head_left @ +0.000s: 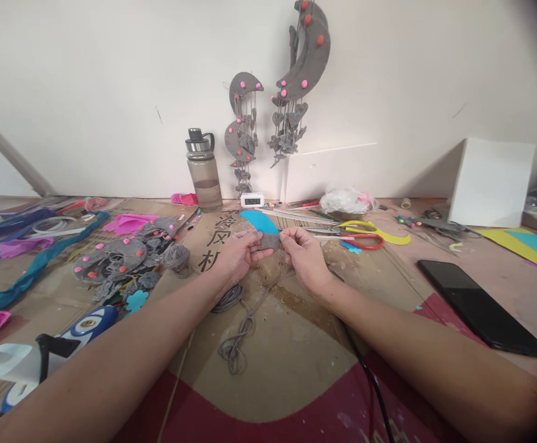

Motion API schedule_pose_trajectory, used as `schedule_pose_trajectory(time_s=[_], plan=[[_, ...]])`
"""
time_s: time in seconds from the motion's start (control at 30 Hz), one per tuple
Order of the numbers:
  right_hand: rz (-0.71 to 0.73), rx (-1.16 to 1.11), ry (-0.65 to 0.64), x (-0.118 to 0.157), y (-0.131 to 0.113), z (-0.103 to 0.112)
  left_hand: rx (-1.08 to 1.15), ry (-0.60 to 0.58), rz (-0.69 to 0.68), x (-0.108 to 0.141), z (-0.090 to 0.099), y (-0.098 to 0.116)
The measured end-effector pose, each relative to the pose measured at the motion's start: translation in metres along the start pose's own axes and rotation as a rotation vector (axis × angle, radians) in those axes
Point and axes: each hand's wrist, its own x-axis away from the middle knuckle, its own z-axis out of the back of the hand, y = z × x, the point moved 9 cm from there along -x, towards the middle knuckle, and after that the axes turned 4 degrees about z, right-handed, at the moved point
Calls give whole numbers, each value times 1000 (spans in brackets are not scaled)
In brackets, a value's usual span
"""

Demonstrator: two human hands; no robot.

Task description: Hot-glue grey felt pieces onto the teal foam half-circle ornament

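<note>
Near the middle of the worktable my left hand [245,252] pinches the left side of a small grey felt piece [269,242]. My right hand [302,255] has its thumb and fingertips closed at the right edge of that same piece. The exact outline of the felt is partly covered by my fingers. Just behind it lies a blue crescent [259,221]. Below my hands a loose bundle of grey yarn [238,344] trails over the cardboard [286,381].
Red-handled scissors [365,240] and a yellow crescent [397,235] lie right of my hands. A black phone [475,307] rests farther right. Left are grey moon decorations [115,258] and a yarn ball [176,257]. A water bottle [204,172] and small clock [252,200] stand behind.
</note>
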Motion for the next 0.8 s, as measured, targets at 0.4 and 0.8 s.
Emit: schedule_pose_trajectory(time_s=[0.4,0.8], plan=[[-56,-50,-52,3,1,-6,9,39,96,-2,5,-8],[-72,-51,-63,5,-3,-9,-11,-24,13,0,0,0]])
